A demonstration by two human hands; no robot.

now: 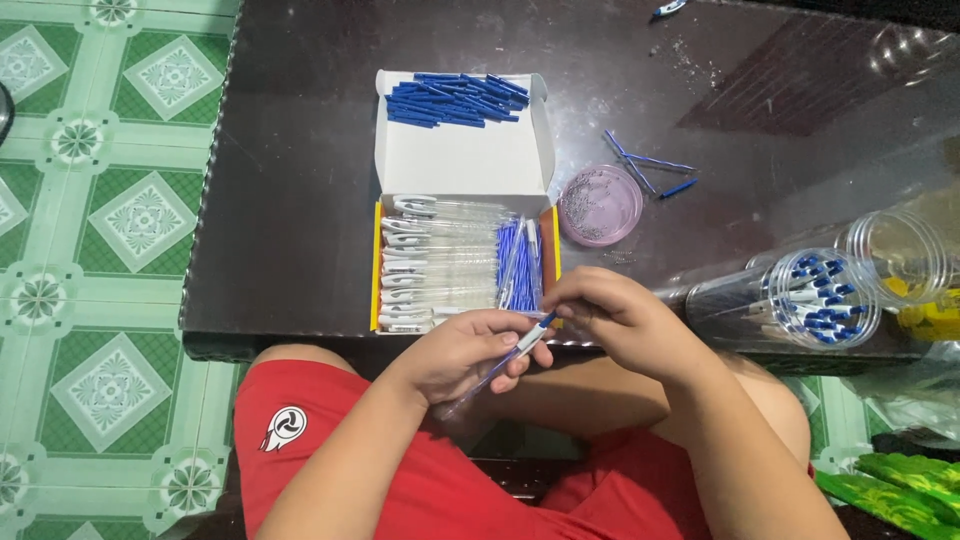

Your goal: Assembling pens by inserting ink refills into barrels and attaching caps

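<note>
Left hand (pixel 462 352) clenched around clear pen barrel (pixel 495 368), barrel lying slanted across the palm, white-and-blue tip end raised toward the right. Right hand (pixel 622 318) pinched shut at that tip end (pixel 541 322), fingertips meeting just beyond the left grip; what exactly sits between them too small to tell. Both grips held at the near edge of the dark tabletop (pixel 290 200), above the lap.

Just ahead of the left grip: open cardboard box (pixel 462 262), clear barrels with white clips to its left side, blue refills (pixel 513 265) upright-packed to its right. Farther ahead, on the raised box lid (pixel 465 160), loose heap of blue parts (pixel 455 98). Ahead of the right grip: small pink dish (pixel 600 205) of tiny pieces, a few stray blue pieces (pixel 640 165) beyond it. Right of the right grip: clear jar (pixel 800 298) lying on its side, filled with pens.

Judgement for sound work: barrel kept steady in the left grip, tip end kept in line with the barrel axis, pressure light and straight rather than sideways.
</note>
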